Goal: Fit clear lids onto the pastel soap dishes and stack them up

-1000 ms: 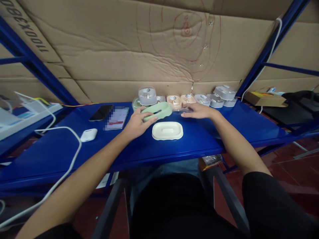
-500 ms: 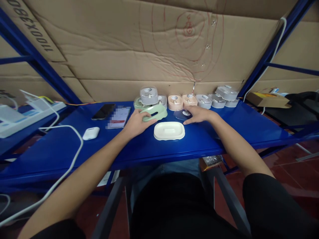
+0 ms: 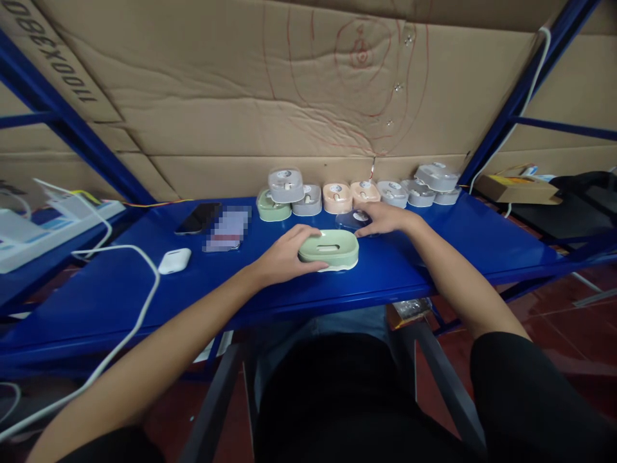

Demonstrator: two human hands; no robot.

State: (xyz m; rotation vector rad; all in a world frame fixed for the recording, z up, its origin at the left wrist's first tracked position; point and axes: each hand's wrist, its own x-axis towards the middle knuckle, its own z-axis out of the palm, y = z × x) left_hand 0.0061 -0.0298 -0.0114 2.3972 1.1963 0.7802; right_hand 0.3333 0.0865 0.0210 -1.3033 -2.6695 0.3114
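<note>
Big cardboard backing [image 3: 216, 96] w/ red pen lines is standing behind a blue table [image 3: 400, 270]. Along the table's rear, a row of small clear-lidded boxes [image 3: 337, 199] (green, grey, peach) is sitting, some stacked. L hand [image 3: 282, 258] is pinching a green shell [image 3: 344, 258] by its L end, thumb in front, fingers behind; R hand [image 3: 385, 218] is resting w/ thumb & fingers parted at the R end of a clear cover [image 3: 349, 220], can't tell if gripping. The shell is lying nr table's front edge, approx. centre, its slot facing up, over a cream base [image 3: 344, 268] whose rim is peeking out underneath. Two phones, one dark [image 3: 198, 218] & one w/ lit, pixelated screen [image 3: 227, 228], are lying to the L, w/ a small white case [image 3: 174, 261] nr them.
</note>
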